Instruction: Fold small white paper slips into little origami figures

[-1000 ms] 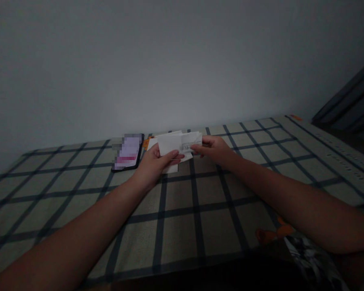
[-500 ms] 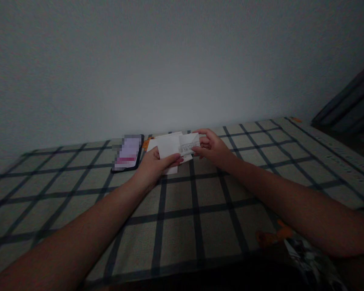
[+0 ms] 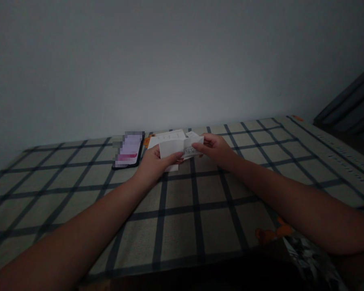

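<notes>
Between my two hands is a white folded paper [image 3: 171, 148] with dark printing on its right part. My left hand [image 3: 155, 161] is closed on its left side, thumb lying across the lower edge. The right end is pinched by my right hand [image 3: 214, 147], thumb in front and fingers behind. Behind and below it, more white paper sheets [image 3: 178, 133] rest on the cloth, partly hidden by the held paper and my left hand. What the printing says is too small to read.
A phone [image 3: 129, 150] with a lit, partly blurred screen lies left of the papers. Under everything is a checked cloth [image 3: 182, 226] with orange figures. A pale wall [image 3: 182, 64] rises behind, and dark striped fabric [image 3: 352, 99] hangs at the right.
My right hand has shifted slightly right, and the paper's printed right part is tilted lower and spread a little wider. My left hand keeps its hold.
</notes>
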Motion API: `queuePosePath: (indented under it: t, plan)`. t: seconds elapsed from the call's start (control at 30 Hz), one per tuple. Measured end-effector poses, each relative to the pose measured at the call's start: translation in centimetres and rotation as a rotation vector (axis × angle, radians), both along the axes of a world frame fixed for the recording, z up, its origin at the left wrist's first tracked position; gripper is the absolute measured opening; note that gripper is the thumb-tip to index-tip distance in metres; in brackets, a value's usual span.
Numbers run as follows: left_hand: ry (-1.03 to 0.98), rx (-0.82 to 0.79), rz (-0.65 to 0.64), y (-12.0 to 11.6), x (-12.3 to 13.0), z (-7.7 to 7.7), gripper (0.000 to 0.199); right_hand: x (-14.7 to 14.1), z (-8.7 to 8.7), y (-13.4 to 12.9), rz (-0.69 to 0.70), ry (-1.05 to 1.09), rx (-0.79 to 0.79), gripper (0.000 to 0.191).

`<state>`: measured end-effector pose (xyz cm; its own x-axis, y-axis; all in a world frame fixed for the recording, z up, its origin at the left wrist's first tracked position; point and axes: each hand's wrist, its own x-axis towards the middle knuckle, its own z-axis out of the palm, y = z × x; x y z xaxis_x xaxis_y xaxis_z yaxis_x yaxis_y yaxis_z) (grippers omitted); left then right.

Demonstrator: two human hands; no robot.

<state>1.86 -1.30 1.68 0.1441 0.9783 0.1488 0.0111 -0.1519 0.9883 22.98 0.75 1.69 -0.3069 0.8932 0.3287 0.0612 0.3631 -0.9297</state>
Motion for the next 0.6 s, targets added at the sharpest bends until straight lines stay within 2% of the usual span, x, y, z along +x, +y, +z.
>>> queuePosePath:
  t: [0.13, 0.4, 0.6]
  plan:
    - [0.001, -0.023, -0.018, 0.22, -0.12, -0.21, 0.047, -0.06, 0.00, -0.07, 0.016, 0.004, 0.009, 0.029]
    - [0.317, 0.073, -0.093, 0.27, -0.95, -0.49, 0.036, 0.07, 0.42, -0.41, -0.005, -0.083, 0.049, 0.029]
    - [0.184, -0.050, -0.122, 0.22, -0.75, -0.32, 0.036, 0.19, 0.69, -0.59, -0.091, -0.051, 0.052, 0.030]
